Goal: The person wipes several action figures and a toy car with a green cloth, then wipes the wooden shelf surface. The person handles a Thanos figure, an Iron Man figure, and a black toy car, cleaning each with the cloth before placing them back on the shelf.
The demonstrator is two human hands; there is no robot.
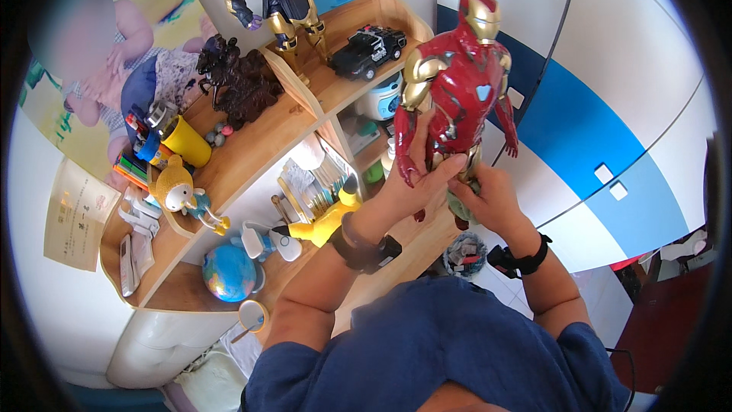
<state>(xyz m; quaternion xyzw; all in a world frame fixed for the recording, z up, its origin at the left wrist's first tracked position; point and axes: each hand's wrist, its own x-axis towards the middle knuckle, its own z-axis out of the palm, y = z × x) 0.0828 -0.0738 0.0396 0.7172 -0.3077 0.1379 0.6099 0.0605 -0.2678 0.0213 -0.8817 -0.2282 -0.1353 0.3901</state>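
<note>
A large red and gold Iron Man figure (pixel 466 88) is held upright in front of the wooden shelf unit. My left hand (pixel 420 177) grips its waist and hip from the left, with the thumb across the front. My right hand (pixel 492 197) is closed around its lower body, holding a pale green cloth (pixel 460 209) against the legs. The figure's lower legs are partly hidden by my hands and the cloth. Left of the figure, on the top shelf, are a black toy car (pixel 369 52) and a gold and dark armoured figure (pixel 283 6).
The wooden shelf (pixel 257 169) also bears a dark carved statue (pixel 237 83), a yellow pen cup (pixel 186 140) and a knitted doll (pixel 180 191). Lower are a yellow plush toy (pixel 326 222), a globe (pixel 229 273) and a round mirror (pixel 253 316). Blue and white cabinet doors (pixel 589 143) stand at right.
</note>
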